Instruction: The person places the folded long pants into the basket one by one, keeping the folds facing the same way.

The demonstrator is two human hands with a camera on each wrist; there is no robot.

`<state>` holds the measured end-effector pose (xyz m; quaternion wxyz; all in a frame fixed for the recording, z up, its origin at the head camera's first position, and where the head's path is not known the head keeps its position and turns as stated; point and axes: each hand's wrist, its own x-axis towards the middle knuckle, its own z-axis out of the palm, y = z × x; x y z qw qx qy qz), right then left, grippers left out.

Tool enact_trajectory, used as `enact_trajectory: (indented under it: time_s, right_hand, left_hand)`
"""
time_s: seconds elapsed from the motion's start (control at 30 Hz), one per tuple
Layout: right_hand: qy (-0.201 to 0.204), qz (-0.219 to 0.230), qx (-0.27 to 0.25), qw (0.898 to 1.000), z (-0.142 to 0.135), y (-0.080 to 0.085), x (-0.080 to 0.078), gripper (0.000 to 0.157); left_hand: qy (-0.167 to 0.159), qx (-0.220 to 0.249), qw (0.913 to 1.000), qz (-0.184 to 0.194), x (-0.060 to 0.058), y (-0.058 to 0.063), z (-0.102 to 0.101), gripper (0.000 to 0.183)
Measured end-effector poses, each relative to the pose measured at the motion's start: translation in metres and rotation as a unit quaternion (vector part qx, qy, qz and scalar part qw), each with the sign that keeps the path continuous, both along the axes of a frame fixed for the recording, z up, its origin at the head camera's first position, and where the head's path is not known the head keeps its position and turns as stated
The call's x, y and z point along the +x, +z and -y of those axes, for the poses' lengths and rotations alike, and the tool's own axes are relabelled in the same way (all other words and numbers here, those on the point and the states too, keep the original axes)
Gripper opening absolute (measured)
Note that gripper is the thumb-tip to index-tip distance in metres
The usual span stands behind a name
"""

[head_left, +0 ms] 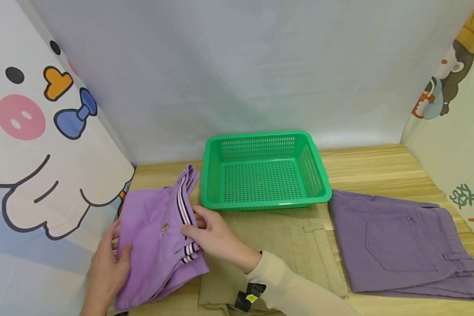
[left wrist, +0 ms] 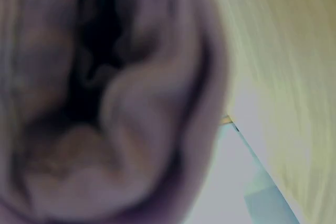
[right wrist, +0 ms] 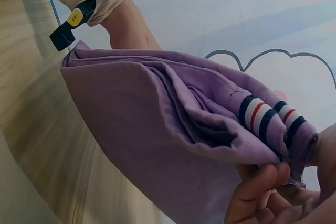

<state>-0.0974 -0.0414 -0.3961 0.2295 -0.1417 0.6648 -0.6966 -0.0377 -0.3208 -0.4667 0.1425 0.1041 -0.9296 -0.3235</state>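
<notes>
Folded light purple trousers (head_left: 146, 250), with a navy, white and red striped waistband (head_left: 183, 206), are at the left of the table, partly raised. My left hand (head_left: 107, 268) grips their left edge, thumb on top and fingers partly hidden behind. At the other side my right hand (head_left: 219, 237) pinches the striped waistband. The right wrist view shows the fabric layers (right wrist: 131, 103) hanging in a fold above the table, with fingers (right wrist: 257, 184) under the striped edge. Blurred purple cloth (left wrist: 142, 114) fills much of the left wrist view.
Behind stands a green plastic basket (head_left: 324, 197) with nothing in it. Folded khaki trousers (head_left: 300, 250) lie in front of it, partly under my right forearm. Folded dark purple trousers (head_left: 395, 245) lie at the right. Printed cloth walls (head_left: 260, 66) enclose the wooden table (head_left: 371, 171).
</notes>
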Motion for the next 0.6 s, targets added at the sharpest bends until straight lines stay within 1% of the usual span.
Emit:
enact_trajectory:
  time_s: [0.17,0.27,0.33,0.47,0.6]
  right_hand:
    - [0.001,-0.007,0.001,1.000,-0.008,0.002,0.000,0.050]
    - [-0.004,-0.016,0.009,1.000,-0.013,0.003,0.000,0.053]
    - [-0.004,-0.021,0.015,1.000,-0.017,0.003,-0.002,0.053]
    - [0.000,-0.033,0.028,0.999,-0.024,0.002,-0.004,0.051]
    - [-0.007,-0.044,0.039,0.998,-0.033,0.001,-0.007,0.049]
  left_hand:
    - [0.001,0.000,0.9994,-0.033,0.000,0.002,-0.008,0.073]
    - [0.004,0.008,0.9990,-0.045,-0.001,0.004,-0.011,0.072]
    - [0.003,0.021,0.9988,-0.045,-0.001,0.006,-0.013,0.071]
    - [0.001,0.067,0.9970,-0.039,-0.002,0.011,-0.017,0.071]
    - [-0.003,0.097,0.9945,-0.040,-0.002,0.017,-0.022,0.071]
